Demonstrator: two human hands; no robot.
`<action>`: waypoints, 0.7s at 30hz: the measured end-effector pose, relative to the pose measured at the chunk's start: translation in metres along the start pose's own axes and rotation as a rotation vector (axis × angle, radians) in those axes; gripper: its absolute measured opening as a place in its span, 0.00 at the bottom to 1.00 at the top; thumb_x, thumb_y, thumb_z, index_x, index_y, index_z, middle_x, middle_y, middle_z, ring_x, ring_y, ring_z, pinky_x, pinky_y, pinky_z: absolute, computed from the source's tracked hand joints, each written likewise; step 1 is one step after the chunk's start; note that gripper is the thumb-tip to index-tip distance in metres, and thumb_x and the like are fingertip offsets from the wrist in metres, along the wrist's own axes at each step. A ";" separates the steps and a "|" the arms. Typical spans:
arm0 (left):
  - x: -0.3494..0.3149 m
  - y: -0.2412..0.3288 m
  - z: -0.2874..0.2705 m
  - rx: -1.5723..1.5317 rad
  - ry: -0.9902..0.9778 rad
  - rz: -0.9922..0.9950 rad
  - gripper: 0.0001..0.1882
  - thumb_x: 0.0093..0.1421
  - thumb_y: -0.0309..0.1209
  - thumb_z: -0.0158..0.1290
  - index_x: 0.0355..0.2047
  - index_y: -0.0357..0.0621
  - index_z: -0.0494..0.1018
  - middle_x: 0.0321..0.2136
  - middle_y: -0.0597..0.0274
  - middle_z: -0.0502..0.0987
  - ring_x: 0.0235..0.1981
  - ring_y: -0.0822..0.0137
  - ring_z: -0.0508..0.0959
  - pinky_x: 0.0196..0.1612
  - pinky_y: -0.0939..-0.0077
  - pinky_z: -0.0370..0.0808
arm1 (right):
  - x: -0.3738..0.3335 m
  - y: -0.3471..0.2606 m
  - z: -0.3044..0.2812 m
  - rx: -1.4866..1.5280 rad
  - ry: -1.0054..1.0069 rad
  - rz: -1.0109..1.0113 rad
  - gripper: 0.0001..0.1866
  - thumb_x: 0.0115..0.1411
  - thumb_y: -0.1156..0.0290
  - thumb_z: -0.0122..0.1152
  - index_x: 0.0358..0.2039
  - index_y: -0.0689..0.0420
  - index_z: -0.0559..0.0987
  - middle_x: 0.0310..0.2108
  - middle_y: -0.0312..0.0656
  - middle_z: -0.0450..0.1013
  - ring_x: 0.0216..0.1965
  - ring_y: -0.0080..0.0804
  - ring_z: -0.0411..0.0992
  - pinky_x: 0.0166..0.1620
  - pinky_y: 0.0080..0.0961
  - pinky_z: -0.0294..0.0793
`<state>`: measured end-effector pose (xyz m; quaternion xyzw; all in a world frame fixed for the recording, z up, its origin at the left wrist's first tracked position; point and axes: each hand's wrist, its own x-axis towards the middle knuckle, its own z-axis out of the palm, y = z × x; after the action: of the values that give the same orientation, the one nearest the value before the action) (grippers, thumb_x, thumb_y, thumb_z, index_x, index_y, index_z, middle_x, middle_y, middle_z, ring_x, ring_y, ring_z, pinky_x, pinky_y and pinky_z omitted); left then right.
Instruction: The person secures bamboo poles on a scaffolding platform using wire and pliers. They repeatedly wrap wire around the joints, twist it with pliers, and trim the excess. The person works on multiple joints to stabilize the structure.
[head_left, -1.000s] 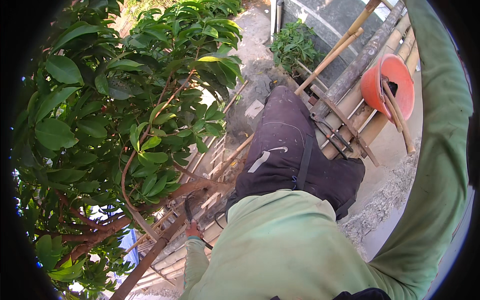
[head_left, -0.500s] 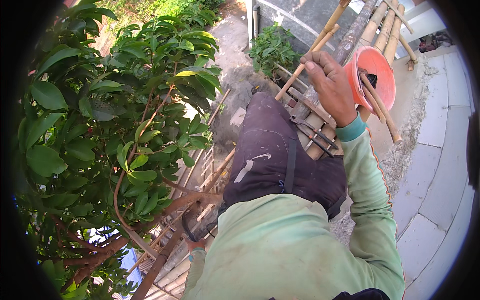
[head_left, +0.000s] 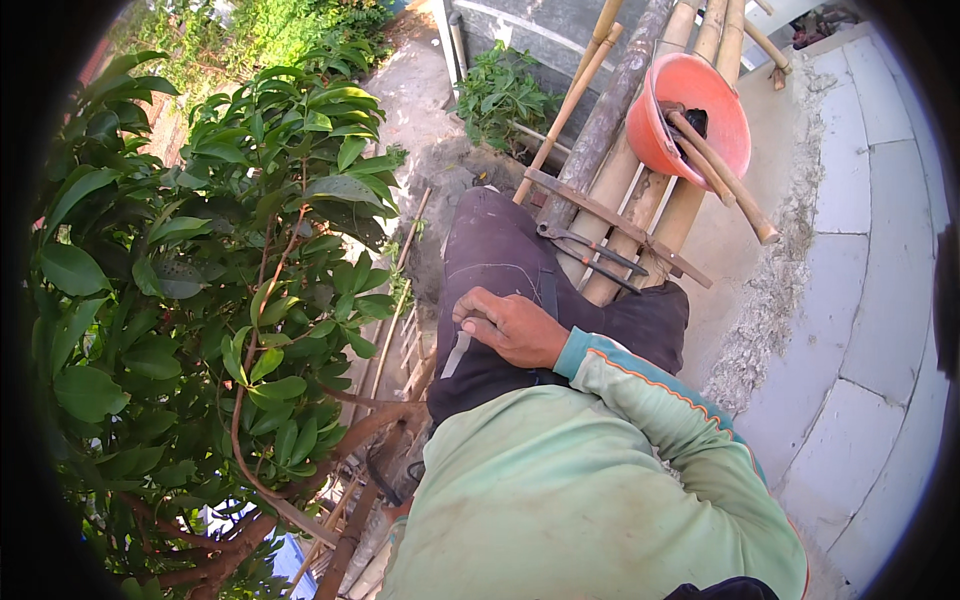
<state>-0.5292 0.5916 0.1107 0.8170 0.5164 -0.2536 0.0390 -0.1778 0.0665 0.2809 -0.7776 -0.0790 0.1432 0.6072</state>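
Observation:
My right hand [head_left: 512,330] is over my lap, just above the dark trousers [head_left: 495,250]. Its fingers are curled in with the thumb against them; whatever they may hold is too small or hidden to see. Low at the left, only a sliver of my left hand [head_left: 397,511] shows beside my shirt, near a dark curved thing [head_left: 380,468]; its fingers are hidden. Ahead of my knees, pincers [head_left: 590,255] with dark handles lie on bamboo poles [head_left: 635,210]. Beyond them, a tilted orange bucket [head_left: 650,135] holds wooden-handled tools [head_left: 735,185].
A wooden crosspiece [head_left: 615,225] spans the poles. Leafy branches [head_left: 150,340] crowd my left, with the ground and a bamboo ladder-like frame [head_left: 410,350] far below. A ledge of pale panels [head_left: 850,300] with a rough crumbly edge runs along my right.
My right hand has come back from beside the bucket and upright bamboo pole to over my lap. My left hand has slipped further out of sight. The view has shifted slightly right.

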 end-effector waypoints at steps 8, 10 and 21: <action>0.005 0.004 -0.022 0.048 0.059 -0.018 0.53 0.54 0.56 0.60 0.68 0.32 0.55 0.59 0.31 0.67 0.60 0.39 0.69 0.65 0.51 0.64 | -0.003 0.014 0.001 0.017 0.086 0.017 0.10 0.68 0.67 0.55 0.47 0.54 0.72 0.36 0.50 0.79 0.40 0.55 0.77 0.42 0.44 0.73; 0.000 0.011 -0.033 0.039 0.146 0.007 0.52 0.55 0.57 0.59 0.68 0.32 0.56 0.58 0.31 0.68 0.60 0.38 0.69 0.64 0.50 0.63 | -0.004 0.013 -0.002 0.025 0.121 0.014 0.10 0.68 0.67 0.55 0.48 0.54 0.72 0.38 0.50 0.79 0.41 0.55 0.77 0.43 0.44 0.74; -0.172 0.411 -0.193 -1.195 -1.047 0.702 0.28 0.71 0.46 0.50 0.62 0.39 0.64 0.46 0.51 0.78 0.38 0.66 0.79 0.37 0.75 0.78 | -0.012 -0.016 0.004 -0.255 -0.033 -0.185 0.12 0.64 0.68 0.60 0.47 0.52 0.75 0.35 0.43 0.80 0.35 0.47 0.79 0.37 0.41 0.77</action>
<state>-0.1603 0.3222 0.2747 0.5499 0.1968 -0.2565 0.7701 -0.1894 0.0707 0.2969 -0.8354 -0.1778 0.0880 0.5126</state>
